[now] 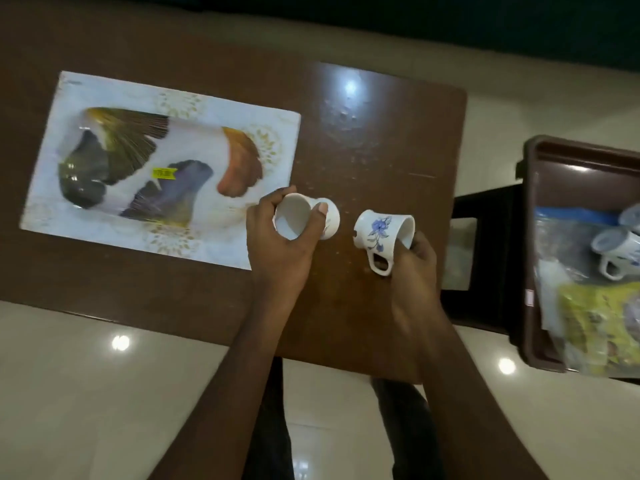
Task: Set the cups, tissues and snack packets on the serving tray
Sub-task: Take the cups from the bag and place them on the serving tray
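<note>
A white serving tray [69, 209] printed with large coloured leaves lies on the left of the brown table [381, 133], with nothing on it. My left hand [280, 244] grips a white cup [332, 218] tilted on its side just right of the tray's near right corner. My right hand [412, 268] holds a second white cup [381, 232] with a blue flower and a handle, also tipped sideways, above the table. At the far right a brown bin [530, 237] holds two more cups [613, 251], a yellow snack packet [595, 327] and clear plastic wrapping.
A dark stool or stand [485, 254] sits between the table and the brown bin. Glossy pale floor tiles [104, 393] lie below the table's near edge. My legs show under the table edge.
</note>
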